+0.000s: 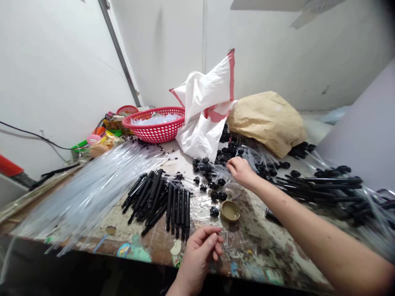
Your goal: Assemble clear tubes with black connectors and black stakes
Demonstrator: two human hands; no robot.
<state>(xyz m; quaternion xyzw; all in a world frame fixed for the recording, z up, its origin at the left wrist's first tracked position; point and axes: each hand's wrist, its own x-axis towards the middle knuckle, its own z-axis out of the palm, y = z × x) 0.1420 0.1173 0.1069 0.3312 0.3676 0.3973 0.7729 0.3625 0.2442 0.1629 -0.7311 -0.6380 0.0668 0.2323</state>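
Observation:
My left hand [200, 251] is near the table's front edge, thumb against curled fingers; whatever it may pinch is too small to make out. Stretched forward, my right hand [242, 170] has its fingertips pinched together at a pile of black plastic knob-like parts [228, 154] and thin clear tubes [222, 172]. What those fingertips grip is hidden. Between the hands stand a small round dish [230, 211] with pale contents and a loose black knob-like part [214, 211]. Left of them lie black tube-shaped pieces [151, 193], several set side by side in a row.
Long clear tubes [83, 193] cover the table's left side. Behind are a red perforated basket [154, 128], a white sack [205, 111] and a brown paper bag [268, 119]. More black rods [324, 187] with tubes lie at the right, beyond my right forearm.

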